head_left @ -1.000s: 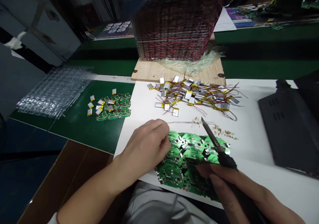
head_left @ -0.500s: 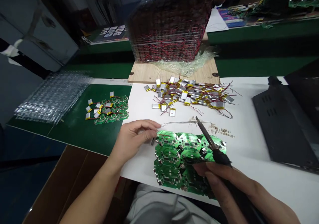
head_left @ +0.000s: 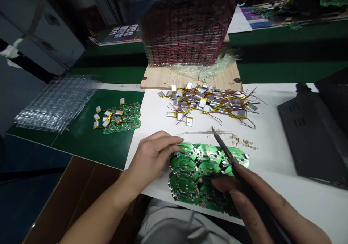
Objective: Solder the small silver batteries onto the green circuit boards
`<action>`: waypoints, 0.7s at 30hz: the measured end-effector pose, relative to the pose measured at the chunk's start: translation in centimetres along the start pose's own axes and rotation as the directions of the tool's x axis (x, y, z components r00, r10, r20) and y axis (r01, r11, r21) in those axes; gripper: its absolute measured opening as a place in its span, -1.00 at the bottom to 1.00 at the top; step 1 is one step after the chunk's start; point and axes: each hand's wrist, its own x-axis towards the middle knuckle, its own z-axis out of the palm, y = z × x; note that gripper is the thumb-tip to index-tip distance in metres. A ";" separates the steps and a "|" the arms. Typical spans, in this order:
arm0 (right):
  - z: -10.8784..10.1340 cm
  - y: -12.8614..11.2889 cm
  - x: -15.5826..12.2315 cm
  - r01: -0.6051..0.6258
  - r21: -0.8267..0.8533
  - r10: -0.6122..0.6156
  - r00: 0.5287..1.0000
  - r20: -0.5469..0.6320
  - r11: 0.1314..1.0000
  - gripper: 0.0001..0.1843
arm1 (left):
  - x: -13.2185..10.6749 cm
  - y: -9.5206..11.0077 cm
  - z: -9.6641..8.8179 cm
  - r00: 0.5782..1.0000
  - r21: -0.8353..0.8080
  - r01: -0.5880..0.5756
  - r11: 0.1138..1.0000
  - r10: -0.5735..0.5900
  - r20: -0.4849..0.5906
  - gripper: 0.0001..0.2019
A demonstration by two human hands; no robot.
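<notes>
My left hand (head_left: 156, 159) is closed at the upper left corner of a green circuit board panel (head_left: 183, 177), with thumb and forefinger at its edge. The panel lies on a white sheet, made up of several joined boards. In my right hand (head_left: 261, 197) is a soldering iron (head_left: 231, 159), held like a pen and slanting over the panel. Its tip points at the white sheet beyond the panel's far edge. A thin strand of solder wire (head_left: 195, 132) lies just past that edge, beside a scatter of small brownish bits (head_left: 241, 141). My right hand hides the panel's lower right part.
A pile of small silver battery cells (head_left: 202, 102) with wires lies behind the panel. To the left, another board panel (head_left: 122, 126) carries cells, near stacked clear trays (head_left: 54, 104). A wrapped red-wire stack (head_left: 187, 45) stands on a wooden board (head_left: 160, 77). A black box (head_left: 307, 135) is at right.
My left hand has moved slightly right, onto the panel's corner. The soldering iron's tip has shifted a little left, with my right fingers nearer its metal shaft.
</notes>
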 end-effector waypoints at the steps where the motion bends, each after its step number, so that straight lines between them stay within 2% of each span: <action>1: 0.0 -0.1 0.1 -0.024 -0.007 0.024 1.000 0.003 1.000 -0.45 | 0.1 0.1 0.0 0.999 -0.009 0.038 0.999 -0.038 -0.018 -0.88; 4: 0.0 -0.7 0.6 -0.036 -0.037 0.036 0.999 0.009 0.999 -0.39 | 0.5 0.2 0.0 0.993 -0.088 0.122 0.989 -0.122 0.002 -0.91; 8: 0.0 -1.0 1.1 -0.032 -0.086 0.033 0.999 0.010 0.996 -0.39 | 0.8 0.4 0.0 0.984 -0.180 0.174 0.968 -0.163 0.075 -0.89; 11: -0.1 -0.9 1.0 -0.013 -0.083 0.014 1.000 0.012 0.996 -0.38 | 0.8 0.6 0.0 0.975 -0.092 0.193 0.977 -0.181 0.128 -0.90; 15: -0.2 -0.2 0.4 0.035 -0.110 -0.034 0.999 0.010 0.993 -0.35 | 0.8 1.1 -0.1 0.975 0.069 0.141 0.988 -0.151 0.163 -0.88; 17: -0.2 0.1 0.1 0.087 -0.069 -0.087 0.996 -0.001 0.994 -0.36 | 0.9 1.3 -0.1 0.976 0.113 0.115 0.987 -0.133 0.170 -0.88; 21: -0.1 0.2 -0.3 0.080 0.067 -0.081 0.997 0.015 0.995 -0.47 | 1.1 1.5 -0.1 0.976 0.156 0.111 0.981 -0.137 0.167 -0.90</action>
